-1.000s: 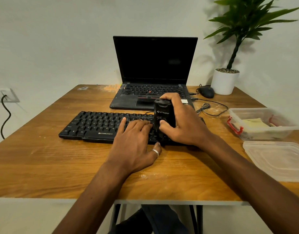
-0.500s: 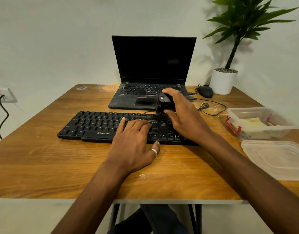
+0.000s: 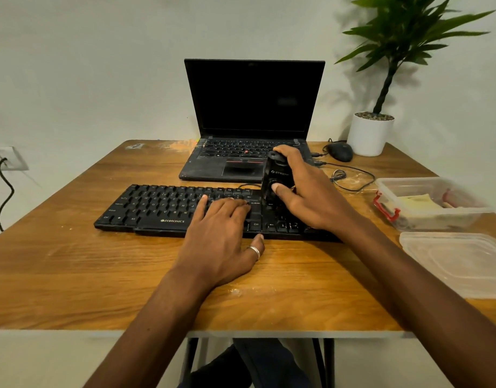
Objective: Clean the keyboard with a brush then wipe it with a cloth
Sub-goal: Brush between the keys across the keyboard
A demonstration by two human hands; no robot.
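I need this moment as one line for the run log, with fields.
stage: brushing | right hand: grips brush upright on right part of keyboard | left hand: rests flat on keys

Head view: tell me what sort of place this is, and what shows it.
Most likely a home office or study corner. A wooden desk stands against a plain wall, with an open laptop, a separate black keyboard and a wired mouse on it, and a potted plant in the far right corner.
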